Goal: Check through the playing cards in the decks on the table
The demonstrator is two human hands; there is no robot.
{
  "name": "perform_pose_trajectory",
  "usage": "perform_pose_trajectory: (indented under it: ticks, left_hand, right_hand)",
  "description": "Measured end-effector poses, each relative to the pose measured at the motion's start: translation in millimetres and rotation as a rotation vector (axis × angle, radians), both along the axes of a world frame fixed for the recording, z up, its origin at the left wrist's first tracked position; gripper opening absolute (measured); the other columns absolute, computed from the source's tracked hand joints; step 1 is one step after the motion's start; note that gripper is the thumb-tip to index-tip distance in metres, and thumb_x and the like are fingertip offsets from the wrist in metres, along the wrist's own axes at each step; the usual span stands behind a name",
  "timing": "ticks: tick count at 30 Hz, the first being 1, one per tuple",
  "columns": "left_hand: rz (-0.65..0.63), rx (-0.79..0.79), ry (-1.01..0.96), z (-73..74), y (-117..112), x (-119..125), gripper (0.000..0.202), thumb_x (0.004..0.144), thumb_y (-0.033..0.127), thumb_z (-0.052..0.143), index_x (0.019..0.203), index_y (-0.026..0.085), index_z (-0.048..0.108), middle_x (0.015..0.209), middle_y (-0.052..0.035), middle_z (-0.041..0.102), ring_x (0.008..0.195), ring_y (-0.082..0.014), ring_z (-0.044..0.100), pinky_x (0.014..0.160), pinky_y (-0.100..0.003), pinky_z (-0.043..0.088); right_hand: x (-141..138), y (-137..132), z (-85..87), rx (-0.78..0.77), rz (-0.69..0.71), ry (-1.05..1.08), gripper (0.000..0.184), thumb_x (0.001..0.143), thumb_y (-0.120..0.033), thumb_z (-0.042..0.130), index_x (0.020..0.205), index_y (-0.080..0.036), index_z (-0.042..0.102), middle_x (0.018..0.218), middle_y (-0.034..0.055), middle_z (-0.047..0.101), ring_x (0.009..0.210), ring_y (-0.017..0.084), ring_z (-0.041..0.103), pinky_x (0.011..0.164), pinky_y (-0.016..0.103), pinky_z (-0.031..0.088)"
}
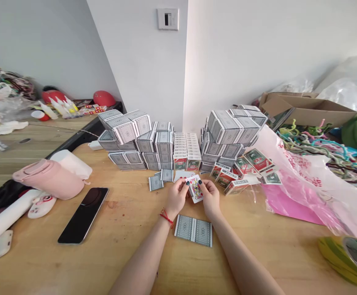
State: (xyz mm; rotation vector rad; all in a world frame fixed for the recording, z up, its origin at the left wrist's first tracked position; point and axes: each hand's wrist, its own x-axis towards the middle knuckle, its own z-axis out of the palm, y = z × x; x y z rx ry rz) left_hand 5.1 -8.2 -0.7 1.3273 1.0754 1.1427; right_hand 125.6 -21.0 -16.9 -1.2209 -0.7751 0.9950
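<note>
Centrally, on a wooden table (120, 262), stacked boxes of playing cards (163, 147) rise behind the left hand (177, 198) and right hand (211, 199), both pinching a red court card (195, 188) by its edges, just above two face-down cards (193, 230).

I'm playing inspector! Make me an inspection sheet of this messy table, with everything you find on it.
surface: light wooden table.
job's things: red face playing card; grey-backed cards flat in front of the hands; stacked card packs behind.
clutter: pink bottle, black smartphone, pink plastic bag, tangled coloured yarn, green-yellow tape roll.
hands: left hand and right hand both hold the card, fingers on its edges.
cables: thin cord on the far side table.
surroundings: white walls, wall switch plate, cardboard box.
</note>
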Motion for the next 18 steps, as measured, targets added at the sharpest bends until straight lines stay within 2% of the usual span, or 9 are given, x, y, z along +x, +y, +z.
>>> perform_pose_trajectory:
  ticks: [9, 14, 18]
  left_hand:
    - [0.171, 0.121, 0.167, -7.2, 2.8, 0.1, 0.021, 0.083, 0.025, 0.041, 0.096, 0.018, 0.055, 0.092, -0.0054, 0.063, 0.084, -0.0162, 0.058, 0.074, -0.027, 0.045]
    - [0.168, 0.125, 0.116, -4.5, 0.9, -0.1, 0.021, 0.082, 0.023, 0.04, 0.097, 0.018, 0.054, 0.094, -0.0049, 0.062, 0.086, -0.0157, 0.057, 0.077, -0.026, 0.044]
    - [0.161, 0.113, 0.045, -1.4, -0.7, 0.7, 0.019, 0.08, 0.019, 0.039, 0.093, 0.017, 0.053, 0.087, -0.0036, 0.06, 0.08, -0.014, 0.056, 0.072, -0.024, 0.044]
  right_hand:
    - [-6.7, -2.8, 9.0, 0.004, 0.15, 0.101, 0.024, 0.067, -0.032, 0.062, 0.086, -0.02, 0.055, 0.056, -0.005, 0.051, 0.05, 0.011, 0.046, 0.052, 0.024, 0.04]
    - [-8.6, -4.9, 14.9, -0.005, 0.18, 0.105, 0.019, 0.067, -0.031, 0.059, 0.082, -0.019, 0.054, 0.056, -0.0046, 0.05, 0.053, 0.012, 0.048, 0.052, 0.023, 0.039]
    - [-10.0, -5.0, 15.7, -0.008, 0.185, 0.084, 0.019, 0.067, -0.032, 0.057, 0.081, -0.021, 0.052, 0.058, -0.0039, 0.052, 0.055, 0.013, 0.049, 0.053, 0.024, 0.04]
